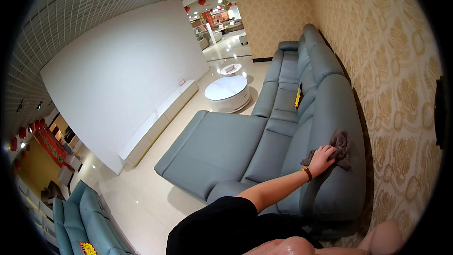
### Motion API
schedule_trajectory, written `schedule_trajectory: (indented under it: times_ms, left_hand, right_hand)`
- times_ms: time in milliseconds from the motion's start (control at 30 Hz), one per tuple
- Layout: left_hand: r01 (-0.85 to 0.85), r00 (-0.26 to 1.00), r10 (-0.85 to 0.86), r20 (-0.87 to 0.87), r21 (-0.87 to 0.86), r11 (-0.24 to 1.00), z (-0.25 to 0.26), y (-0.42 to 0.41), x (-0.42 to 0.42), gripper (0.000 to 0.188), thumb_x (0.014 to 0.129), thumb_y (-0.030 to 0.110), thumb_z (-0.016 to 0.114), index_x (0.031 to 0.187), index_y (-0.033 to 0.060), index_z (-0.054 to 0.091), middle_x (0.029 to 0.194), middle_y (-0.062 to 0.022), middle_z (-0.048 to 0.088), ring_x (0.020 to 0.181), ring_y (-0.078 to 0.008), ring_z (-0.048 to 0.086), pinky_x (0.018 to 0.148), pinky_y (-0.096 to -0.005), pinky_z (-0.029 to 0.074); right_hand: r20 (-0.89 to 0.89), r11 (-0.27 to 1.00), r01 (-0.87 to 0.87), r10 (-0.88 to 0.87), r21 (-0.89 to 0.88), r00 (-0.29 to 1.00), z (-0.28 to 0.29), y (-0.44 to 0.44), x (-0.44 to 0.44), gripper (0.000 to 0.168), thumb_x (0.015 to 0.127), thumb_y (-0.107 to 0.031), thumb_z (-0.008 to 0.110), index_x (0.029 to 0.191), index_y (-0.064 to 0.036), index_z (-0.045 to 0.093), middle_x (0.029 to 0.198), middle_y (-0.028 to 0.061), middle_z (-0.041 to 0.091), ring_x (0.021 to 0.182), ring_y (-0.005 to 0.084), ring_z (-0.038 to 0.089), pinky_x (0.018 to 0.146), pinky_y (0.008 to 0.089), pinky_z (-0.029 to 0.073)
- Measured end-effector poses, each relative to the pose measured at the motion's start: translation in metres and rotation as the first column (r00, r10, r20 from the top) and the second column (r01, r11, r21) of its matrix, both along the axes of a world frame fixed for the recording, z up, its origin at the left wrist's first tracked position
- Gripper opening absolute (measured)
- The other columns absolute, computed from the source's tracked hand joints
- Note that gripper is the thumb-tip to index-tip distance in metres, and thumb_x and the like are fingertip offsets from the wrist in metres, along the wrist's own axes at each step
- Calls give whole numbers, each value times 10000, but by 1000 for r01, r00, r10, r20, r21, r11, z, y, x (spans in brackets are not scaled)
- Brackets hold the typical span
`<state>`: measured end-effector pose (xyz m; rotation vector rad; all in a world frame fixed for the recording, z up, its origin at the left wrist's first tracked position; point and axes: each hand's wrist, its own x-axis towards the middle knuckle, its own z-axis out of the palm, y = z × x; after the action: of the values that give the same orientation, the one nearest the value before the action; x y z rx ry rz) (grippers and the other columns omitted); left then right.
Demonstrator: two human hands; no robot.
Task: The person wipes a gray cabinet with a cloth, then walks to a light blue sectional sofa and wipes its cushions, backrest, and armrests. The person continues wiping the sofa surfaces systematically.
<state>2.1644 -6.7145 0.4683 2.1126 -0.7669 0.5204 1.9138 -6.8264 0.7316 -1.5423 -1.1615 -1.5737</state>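
My left hand presses a crumpled brown-grey cloth against the top of the backrest of a grey-blue leather sofa. The fingers curl over the cloth, and part of it sticks out on both sides of the hand. A watch with a brown strap is on that wrist. Toward the bottom of the picture the black sleeve covers the upper arm. My right hand cannot be made out; bare skin shows at the lower edge, but its body part is unclear.
The sofa's chaise seat juts out left. A patterned wall runs close behind the backrest. A yellow tag hangs on the sofa. Beyond stand a round white coffee table and a low cabinet. A teal sofa is lower left.
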Motion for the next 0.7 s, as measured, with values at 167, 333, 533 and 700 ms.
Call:
schedule_trajectory:
  times_ms: [167,333,533,700]
  left_hand:
    - [-24,1000,24,-6,29,999,-3,-2,-4,392,753,85,664,1127,98,551,1134,-86,552,1046,-335,500,899,-422,420]
    - [13,999,-13,43,0,1000,-13,0,-2,372,765,113,656,1119,96,546,1125,-118,550,1018,-362,508,874,-441,435]
    - [37,997,-35,72,-13,999,2,1,-3,349,733,79,669,1072,61,585,1088,-122,604,1020,-354,547,875,-430,448]
    - [5,995,-3,98,-24,1000,6,2,-3,365,728,113,680,1083,77,602,1129,-104,601,1026,-338,544,871,-417,443]
  right_hand:
    - [14,1000,4,-4,7,1000,1,4,-6,357,976,-209,416,1177,49,561,1219,163,590,1133,286,553,984,405,409]
    - [9,999,38,-38,9,999,0,6,-12,342,970,-205,429,1146,48,576,1196,171,601,1115,287,565,965,404,424]
    - [-2,979,162,-163,120,987,-13,-22,-26,325,962,-201,445,1109,48,595,1168,180,613,1094,288,578,944,403,441]
    - [-357,840,443,-328,315,875,-72,-51,0,313,955,-197,458,1079,47,610,1145,188,624,1076,290,590,925,402,455]
